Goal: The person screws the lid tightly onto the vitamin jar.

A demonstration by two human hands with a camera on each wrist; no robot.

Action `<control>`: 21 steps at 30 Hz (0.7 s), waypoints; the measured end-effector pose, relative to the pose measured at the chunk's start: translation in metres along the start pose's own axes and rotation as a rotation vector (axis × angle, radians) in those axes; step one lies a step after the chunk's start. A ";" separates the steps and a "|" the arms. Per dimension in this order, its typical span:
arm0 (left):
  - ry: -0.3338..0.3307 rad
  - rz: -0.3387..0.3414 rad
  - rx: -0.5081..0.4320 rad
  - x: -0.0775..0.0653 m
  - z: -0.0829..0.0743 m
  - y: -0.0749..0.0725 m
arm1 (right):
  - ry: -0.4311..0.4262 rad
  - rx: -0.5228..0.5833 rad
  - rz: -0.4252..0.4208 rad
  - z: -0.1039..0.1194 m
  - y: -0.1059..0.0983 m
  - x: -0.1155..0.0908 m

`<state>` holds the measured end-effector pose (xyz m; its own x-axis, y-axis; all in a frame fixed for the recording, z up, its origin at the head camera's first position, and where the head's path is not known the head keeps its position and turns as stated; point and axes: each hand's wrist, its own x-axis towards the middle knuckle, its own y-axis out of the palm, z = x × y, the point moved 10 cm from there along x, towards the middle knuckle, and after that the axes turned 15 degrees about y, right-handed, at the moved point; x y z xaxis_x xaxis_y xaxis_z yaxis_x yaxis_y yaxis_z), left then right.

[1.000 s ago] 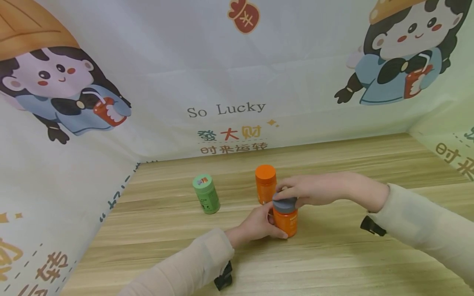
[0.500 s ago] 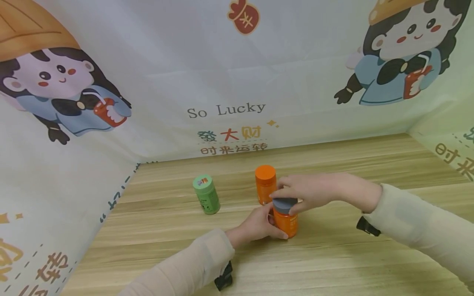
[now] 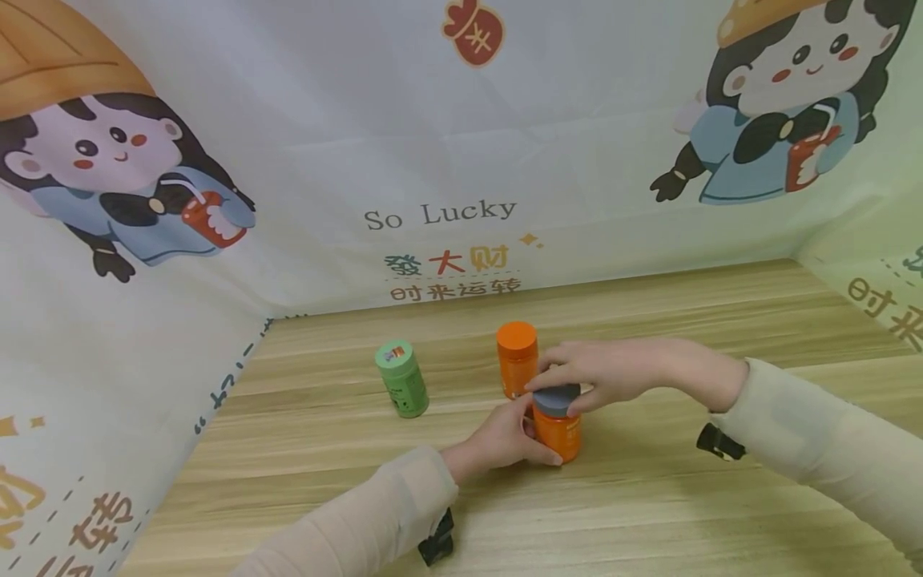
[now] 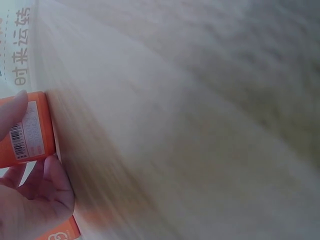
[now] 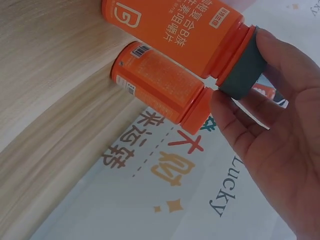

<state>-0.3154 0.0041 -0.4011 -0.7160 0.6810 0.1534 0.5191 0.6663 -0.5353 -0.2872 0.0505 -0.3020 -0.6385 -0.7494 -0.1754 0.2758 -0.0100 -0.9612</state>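
Note:
An orange bottle (image 3: 560,439) with a dark grey screw cap (image 3: 555,401) stands upright on the wooden table. My left hand (image 3: 501,437) grips the bottle's body low down, thumb at the front; in the left wrist view, its barcode label (image 4: 31,132) shows between thumb and fingers. From above, my right hand (image 3: 613,373) holds the cap's edge with thumb and fingers, plainly seen on the cap (image 5: 245,67) in the right wrist view. Just behind stands a second orange bottle (image 3: 517,365) with an orange lid, partly covered by the right fingers.
A green canister (image 3: 404,385) with a light green lid stands to the left on the wood-grain table (image 3: 310,417). A white printed cloth (image 3: 324,176) rises behind the table and along both sides. Black clips (image 3: 437,538) sit at both sleeves.
My right hand has shifted its fingers on the cap, its thumb moving round to the front, and the wrist has swung slightly. The left hand and the bottles have hardly moved.

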 end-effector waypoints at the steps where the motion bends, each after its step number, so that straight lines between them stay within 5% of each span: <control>1: -0.005 -0.001 -0.003 0.000 0.000 0.000 | -0.016 -0.005 -0.004 0.001 -0.001 -0.001; 6: -0.012 -0.002 0.005 0.001 0.001 -0.001 | -0.027 0.005 -0.010 0.003 -0.003 -0.001; 21: 0.021 0.004 0.020 0.000 -0.005 -0.001 | 0.258 0.022 -0.087 -0.010 -0.005 0.012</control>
<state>-0.3140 0.0049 -0.3966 -0.7039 0.6901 0.1682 0.5126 0.6575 -0.5522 -0.3034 0.0486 -0.3018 -0.8217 -0.5517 -0.1433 0.2256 -0.0840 -0.9706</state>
